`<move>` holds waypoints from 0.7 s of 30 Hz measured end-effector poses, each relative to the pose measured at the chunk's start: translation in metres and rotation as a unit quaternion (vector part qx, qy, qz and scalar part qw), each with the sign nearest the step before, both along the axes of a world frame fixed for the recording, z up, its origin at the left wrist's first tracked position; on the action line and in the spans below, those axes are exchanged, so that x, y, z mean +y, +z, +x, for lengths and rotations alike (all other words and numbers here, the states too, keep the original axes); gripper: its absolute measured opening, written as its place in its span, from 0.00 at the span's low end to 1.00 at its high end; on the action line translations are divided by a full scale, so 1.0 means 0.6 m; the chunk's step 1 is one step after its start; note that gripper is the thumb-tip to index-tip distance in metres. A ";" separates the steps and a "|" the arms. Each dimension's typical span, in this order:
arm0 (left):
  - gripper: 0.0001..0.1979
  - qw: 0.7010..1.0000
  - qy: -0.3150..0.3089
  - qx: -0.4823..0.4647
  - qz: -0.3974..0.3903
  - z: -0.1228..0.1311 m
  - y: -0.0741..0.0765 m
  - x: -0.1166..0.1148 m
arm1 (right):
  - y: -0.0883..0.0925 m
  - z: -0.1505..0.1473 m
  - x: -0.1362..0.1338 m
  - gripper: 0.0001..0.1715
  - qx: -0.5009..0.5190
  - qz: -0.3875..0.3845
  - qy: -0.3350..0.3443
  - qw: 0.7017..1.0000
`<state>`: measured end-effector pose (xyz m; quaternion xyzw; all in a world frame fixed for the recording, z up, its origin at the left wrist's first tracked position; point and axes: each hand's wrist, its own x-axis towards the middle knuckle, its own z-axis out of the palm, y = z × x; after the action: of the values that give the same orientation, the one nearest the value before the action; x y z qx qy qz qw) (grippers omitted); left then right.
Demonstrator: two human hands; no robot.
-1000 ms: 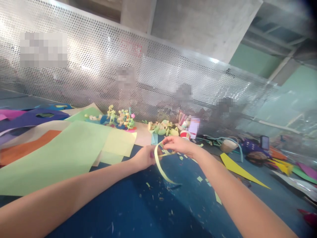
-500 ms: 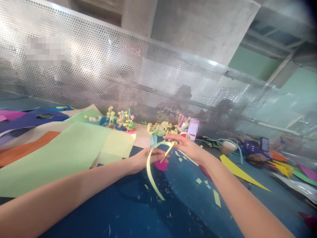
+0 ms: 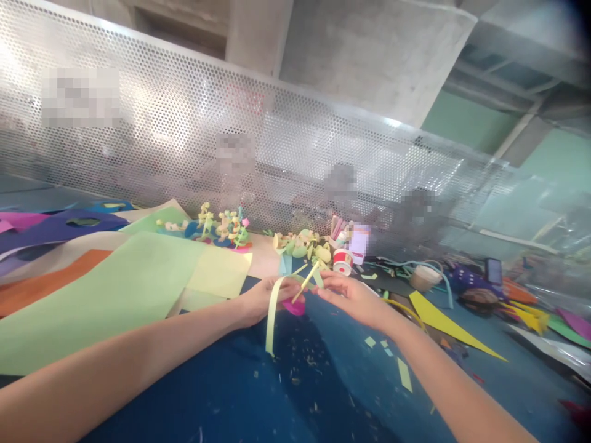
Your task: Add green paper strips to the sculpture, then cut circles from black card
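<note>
My left hand [image 3: 263, 301] is closed around the lower part of a thin pale-yellow stick [image 3: 306, 282], which tilts up to the right. A magenta disc [image 3: 295, 307] shows at the stick's lower end, partly behind the fingers. A long pale-green paper strip [image 3: 271, 323] arches over my left fingers, its free end hanging down. To the right of the stick, my right hand [image 3: 353, 300] has thumb and forefinger close together at the strip's other end [image 3: 318, 278]. Where the strip meets the stick is partly hidden.
Large pale-green sheets [image 3: 124, 289] and an orange sheet [image 3: 69, 277] spread at left. Small paper-flower models [image 3: 226, 224] stand behind, by yellow-green pieces [image 3: 305, 243], a red-and-white tape roll [image 3: 342, 263] and a perforated metal screen [image 3: 184, 135]. A yellow triangle [image 3: 447, 326] and scraps lie at right.
My right hand has come down from above the stick to its right side. The strip's hanging end has swung left, and the tape roll behind is now more exposed.
</note>
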<state>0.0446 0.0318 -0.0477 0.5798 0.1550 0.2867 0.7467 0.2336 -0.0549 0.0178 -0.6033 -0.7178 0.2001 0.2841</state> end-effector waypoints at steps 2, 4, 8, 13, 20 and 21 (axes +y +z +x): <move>0.15 1.000 -0.008 -0.006 0.004 -0.001 0.002 -0.002 | 0.004 -0.003 -0.008 0.16 0.047 -0.036 -0.008 0.998; 0.14 1.000 -0.018 -0.007 0.011 -0.002 0.004 -0.005 | 0.005 -0.003 -0.013 0.15 0.097 -0.066 -0.009 0.993; 0.14 0.999 -0.033 -0.004 0.004 -0.003 0.005 -0.007 | 0.000 0.006 -0.015 0.17 0.095 -0.060 -0.033 0.993; 0.14 0.999 -0.031 -0.003 -0.006 -0.003 0.005 -0.007 | -0.003 0.014 -0.020 0.18 0.085 0.011 -0.049 0.995; 0.14 0.998 -0.039 -0.018 -0.041 -0.003 0.007 -0.009 | -0.001 0.001 -0.028 0.23 0.331 -0.061 -0.006 0.942; 0.14 0.998 -0.038 -0.020 -0.039 -0.003 0.006 -0.009 | -0.002 -0.001 -0.027 0.24 0.373 -0.087 -0.003 0.924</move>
<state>0.0427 0.0264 -0.0438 0.5500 0.1290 0.2633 0.7820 0.2328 -0.0708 0.0163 -0.5093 -0.5383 0.4714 0.4782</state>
